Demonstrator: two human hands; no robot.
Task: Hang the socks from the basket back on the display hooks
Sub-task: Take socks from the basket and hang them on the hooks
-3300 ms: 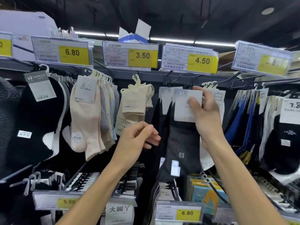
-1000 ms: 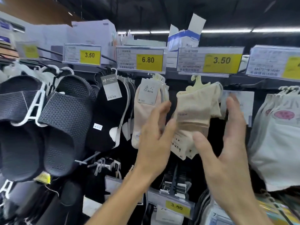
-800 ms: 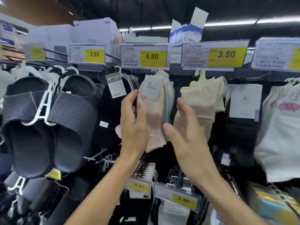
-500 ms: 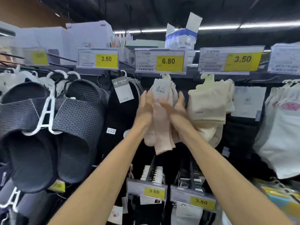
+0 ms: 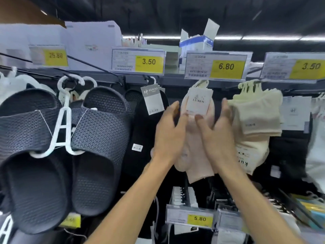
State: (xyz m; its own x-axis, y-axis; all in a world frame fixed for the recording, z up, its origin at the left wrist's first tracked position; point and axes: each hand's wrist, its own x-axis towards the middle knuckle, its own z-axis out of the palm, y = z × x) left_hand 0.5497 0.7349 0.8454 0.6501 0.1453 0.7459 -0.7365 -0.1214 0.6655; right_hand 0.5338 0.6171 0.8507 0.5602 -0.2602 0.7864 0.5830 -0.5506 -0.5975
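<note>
A bunch of pale pink socks (image 5: pixel 197 166) with a white LUREN card (image 5: pixel 199 101) hangs from a hook under the 6.80 price tag (image 5: pixel 216 66). My left hand (image 5: pixel 168 132) lies against the left side of the bunch, fingers spread. On the right side, my right hand (image 5: pixel 218 136) rests flat with spread fingers. Neither hand grips anything. Cream socks (image 5: pixel 256 124) hang on the hook to the right and black socks (image 5: pixel 140 131) with a KUNAO card hang to the left. The basket is out of view.
Dark mesh slippers (image 5: pixel 98 143) on a white hanger (image 5: pixel 61 127) fill the left side. Price tags (image 5: pixel 139 61) line the top rail, with white boxes (image 5: pixel 197 42) above. Lower hooks with a 5.80 tag (image 5: pixel 190 218) jut out below my arms.
My hands left the dark socks at the right and moved left past the cream socks to the pink bunch. They now sit slightly apart on its two sides. The view shifted left.
</note>
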